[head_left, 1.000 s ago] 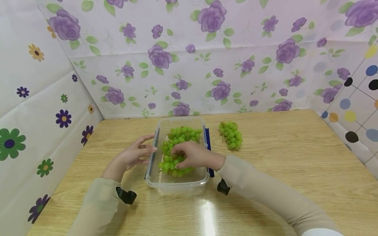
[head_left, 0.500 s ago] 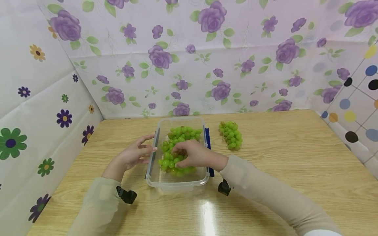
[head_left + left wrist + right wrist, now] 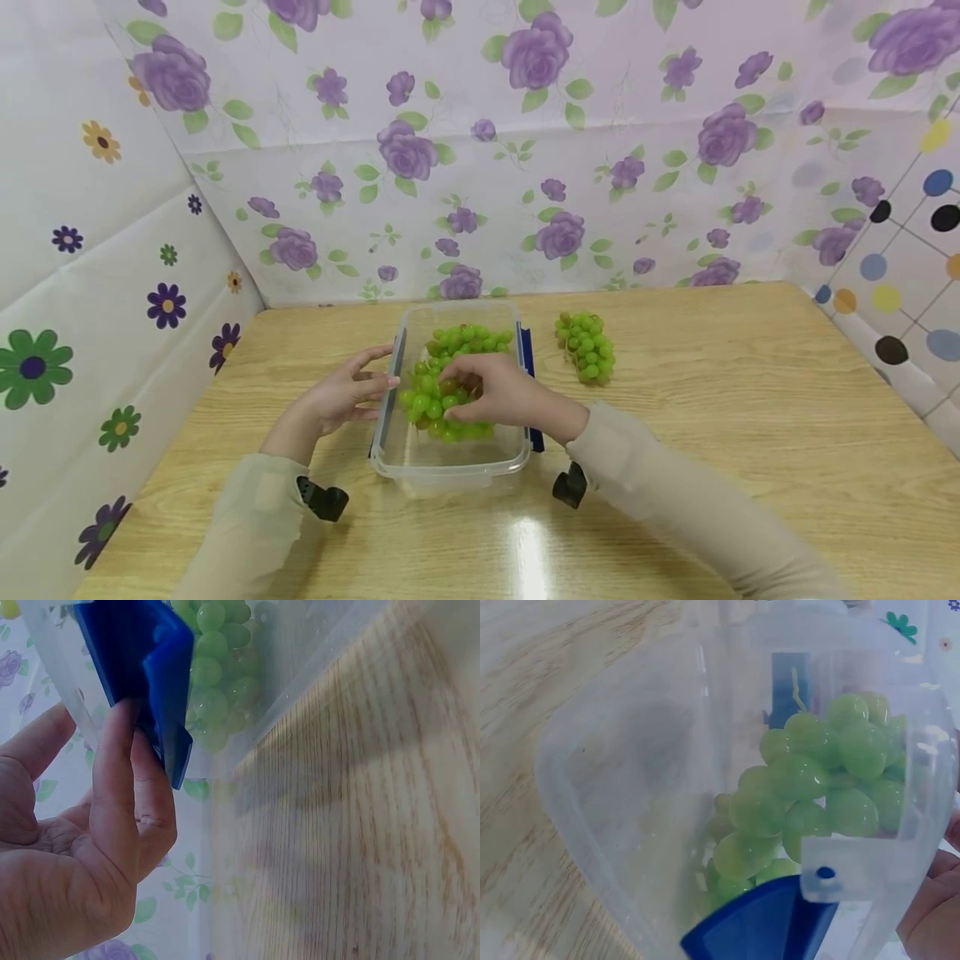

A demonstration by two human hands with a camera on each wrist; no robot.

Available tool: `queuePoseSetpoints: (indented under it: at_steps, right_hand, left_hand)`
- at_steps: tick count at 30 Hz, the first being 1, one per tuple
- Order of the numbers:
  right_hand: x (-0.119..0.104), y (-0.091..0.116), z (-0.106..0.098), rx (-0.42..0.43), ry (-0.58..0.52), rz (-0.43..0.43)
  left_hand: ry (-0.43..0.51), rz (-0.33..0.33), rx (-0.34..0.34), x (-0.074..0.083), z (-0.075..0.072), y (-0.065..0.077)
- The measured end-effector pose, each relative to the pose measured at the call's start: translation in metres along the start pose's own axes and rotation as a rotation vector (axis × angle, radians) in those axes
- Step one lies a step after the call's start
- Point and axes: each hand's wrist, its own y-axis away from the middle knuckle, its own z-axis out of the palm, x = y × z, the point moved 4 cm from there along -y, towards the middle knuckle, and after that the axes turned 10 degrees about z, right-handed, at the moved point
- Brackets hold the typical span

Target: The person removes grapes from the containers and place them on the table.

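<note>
A clear plastic container [image 3: 453, 470] stands on the table with bunches of green grapes in it. My right hand [image 3: 498, 392] reaches inside, its thumb and fingers curled round the nearer bunch of grapes [image 3: 429, 407]. Another bunch [image 3: 474, 336] lies toward the far end. In the right wrist view, grapes [image 3: 802, 776] show through the wall and most of the hand is out of frame. My left hand [image 3: 337, 398] is at the container's left side, fingers loosely bent. The left wrist view has its fingertips against the blue side clip [image 3: 146, 656].
A further bunch of green grapes [image 3: 586, 347] lies on the wooden table [image 3: 697, 375], right of the container. Another blue clip [image 3: 528, 350] hangs out from the container's right side. A flowered cloth [image 3: 480, 183] rises behind the table.
The nearer bunch has turned and shifted slightly in the right hand, which has moved a little to the right. The left hand keeps its place at the container's side.
</note>
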Motion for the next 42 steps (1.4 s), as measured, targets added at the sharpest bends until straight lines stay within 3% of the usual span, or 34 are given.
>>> queuePoseSetpoints:
  at_steps: [8, 21, 32, 42]
  right_hand:
    - [-0.001, 0.008, -0.005, 0.044, -0.079, 0.009]
    - [0.006, 0.017, -0.013, 0.194, -0.254, 0.043]
    - [0.002, 0.033, -0.02, 0.291, -0.377, 0.003]
    - [0.001, 0.04, -0.027, 0.346, -0.393, -0.002]
  left_hand:
    - [-0.005, -0.001, 0.003, -0.003, 0.001, -0.001]
    - [-0.006, 0.014, -0.014, -0.004, 0.0, 0.001]
    - [-0.003, 0.019, -0.008, -0.004, 0.002, -0.002]
    - [-0.019, 0.019, -0.008, 0.0, 0.003, 0.003]
